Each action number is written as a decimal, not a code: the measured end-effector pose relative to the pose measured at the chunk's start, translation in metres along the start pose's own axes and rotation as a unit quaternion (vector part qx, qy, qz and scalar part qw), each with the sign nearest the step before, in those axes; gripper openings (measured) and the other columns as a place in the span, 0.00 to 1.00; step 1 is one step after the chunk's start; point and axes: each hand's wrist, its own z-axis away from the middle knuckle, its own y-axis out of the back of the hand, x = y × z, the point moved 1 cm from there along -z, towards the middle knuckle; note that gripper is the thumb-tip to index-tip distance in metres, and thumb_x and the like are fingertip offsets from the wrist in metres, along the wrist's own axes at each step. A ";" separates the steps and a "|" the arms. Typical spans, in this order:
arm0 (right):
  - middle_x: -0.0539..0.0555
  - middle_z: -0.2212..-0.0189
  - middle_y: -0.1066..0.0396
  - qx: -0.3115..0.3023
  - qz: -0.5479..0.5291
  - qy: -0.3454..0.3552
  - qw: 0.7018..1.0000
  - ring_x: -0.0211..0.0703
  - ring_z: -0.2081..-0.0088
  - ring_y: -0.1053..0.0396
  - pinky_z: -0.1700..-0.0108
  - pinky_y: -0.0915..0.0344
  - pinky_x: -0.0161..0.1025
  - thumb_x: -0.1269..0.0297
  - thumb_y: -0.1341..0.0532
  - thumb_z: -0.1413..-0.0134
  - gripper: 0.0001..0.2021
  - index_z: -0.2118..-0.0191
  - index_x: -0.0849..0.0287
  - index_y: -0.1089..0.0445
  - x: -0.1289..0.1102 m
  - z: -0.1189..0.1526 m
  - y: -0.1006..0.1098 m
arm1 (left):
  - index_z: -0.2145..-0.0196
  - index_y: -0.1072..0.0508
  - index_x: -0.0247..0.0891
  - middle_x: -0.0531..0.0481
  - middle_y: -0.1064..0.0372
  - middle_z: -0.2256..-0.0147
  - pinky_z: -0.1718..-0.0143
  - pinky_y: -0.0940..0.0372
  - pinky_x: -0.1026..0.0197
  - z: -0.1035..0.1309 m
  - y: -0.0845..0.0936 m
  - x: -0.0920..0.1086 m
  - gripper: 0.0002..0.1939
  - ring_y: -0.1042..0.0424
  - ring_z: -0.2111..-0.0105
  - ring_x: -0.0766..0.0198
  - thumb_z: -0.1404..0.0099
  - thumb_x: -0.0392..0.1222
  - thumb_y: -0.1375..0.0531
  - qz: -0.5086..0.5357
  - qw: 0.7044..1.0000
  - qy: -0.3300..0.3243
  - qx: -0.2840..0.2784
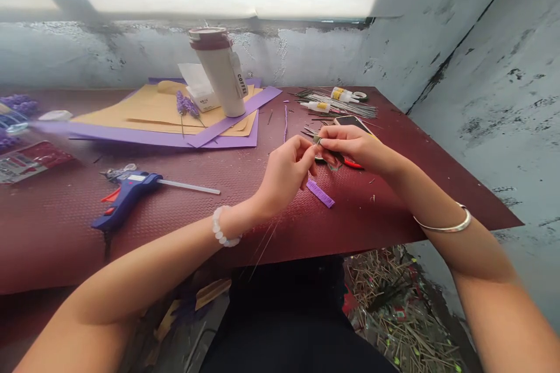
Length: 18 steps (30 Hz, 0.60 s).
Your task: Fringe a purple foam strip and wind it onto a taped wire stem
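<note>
My left hand (pixel 289 170) is closed in a pinch, fingertips near those of my right hand. Thin pale wires (pixel 265 240) trail below its wrist toward my lap and seem to run from its fingers. My right hand (pixel 347 147) pinches a small greenish strip (pixel 317 140) where the fingertips meet; its exact kind is too small to make out. Just below my hands, a ruffled purple paper strip (pixel 321 193) lies on the table. Pliers with red handles (pixel 352 164) and a phone (pixel 352 123) lie behind my right hand, partly covered.
On the dark red table (pixel 236 218) a blue glue gun (pixel 129 195) lies left. Behind it are brown paper sheets (pixel 144 108), a coffee cup (pixel 219 73) and purple flowers (pixel 187 105). Glue bottles (pixel 343 95) and wire stems (pixel 361 109) lie back right, near the wall (pixel 490 99).
</note>
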 end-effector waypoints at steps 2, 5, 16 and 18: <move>0.47 0.82 0.34 -0.005 -0.003 0.001 1.000 0.30 0.79 0.41 0.76 0.47 0.30 0.69 0.42 0.39 0.08 0.70 0.62 0.35 -0.001 0.001 0.001 | 0.72 0.35 0.38 0.59 0.36 0.81 0.84 0.47 0.69 0.002 0.000 0.000 0.10 0.42 0.86 0.77 0.32 0.33 0.45 -0.042 0.999 -0.022 0.009; 0.48 0.82 0.33 -0.015 -0.001 0.001 1.000 0.30 0.79 0.40 0.74 0.45 0.31 0.69 0.42 0.39 0.08 0.71 0.62 0.34 -0.003 0.002 0.001 | 0.72 0.36 0.39 0.58 0.35 0.80 0.81 0.46 0.68 0.004 0.000 0.002 0.09 0.39 0.83 0.74 0.32 0.34 0.44 -0.102 0.993 -0.059 0.030; 0.50 0.78 0.31 -0.013 0.001 0.025 1.000 0.33 0.76 0.36 0.72 0.43 0.33 0.64 0.39 0.39 0.10 0.71 0.62 0.34 -0.003 0.003 0.001 | 0.73 0.37 0.41 0.58 0.36 0.80 0.73 0.44 0.65 0.005 0.002 0.006 0.10 0.37 0.78 0.70 0.33 0.32 0.44 -0.159 0.980 -0.114 0.042; 0.50 0.78 0.31 -0.007 0.002 0.031 1.000 0.33 0.76 0.36 0.72 0.42 0.33 0.66 0.40 0.40 0.08 0.70 0.62 0.34 -0.004 0.004 0.000 | 0.73 0.37 0.41 0.58 0.36 0.80 0.72 0.44 0.65 0.005 0.002 0.007 0.10 0.38 0.78 0.70 0.34 0.31 0.44 -0.186 0.973 -0.125 0.050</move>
